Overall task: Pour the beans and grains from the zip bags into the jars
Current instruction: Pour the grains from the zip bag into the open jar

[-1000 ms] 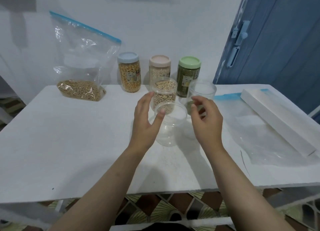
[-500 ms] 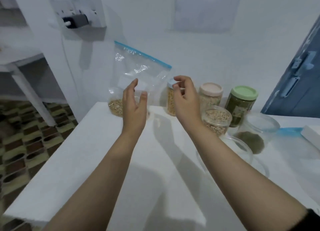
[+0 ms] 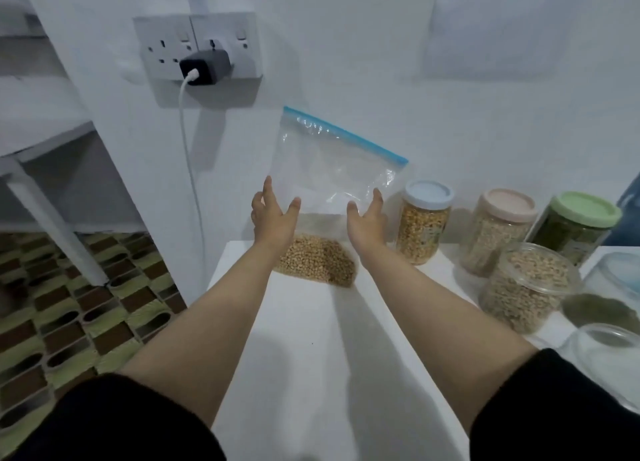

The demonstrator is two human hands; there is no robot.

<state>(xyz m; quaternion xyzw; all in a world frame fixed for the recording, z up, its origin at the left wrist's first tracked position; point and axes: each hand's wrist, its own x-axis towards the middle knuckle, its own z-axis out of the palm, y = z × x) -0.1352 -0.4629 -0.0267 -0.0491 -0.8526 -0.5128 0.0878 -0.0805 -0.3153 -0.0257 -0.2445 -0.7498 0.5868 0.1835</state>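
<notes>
Two hands out in front, both with fingers spread and holding nothing: my left hand and right hand sit either side of the zip bag at 12 o'clock, right at its plastic, though I can't tell if they touch it. It stands upright against the wall, long axis vertical-ish, its blue zip strip on top sloping down toward 2 o'clock, beans pooled at the bottom. Around 2 to 3 o'clock: blue-lid jar, pink-lid jar, green-lid jar, then an open jar of grains and empty clear jars nearer me. White table underneath, wall socket with a charger at 11, tiled floor at 9.
</notes>
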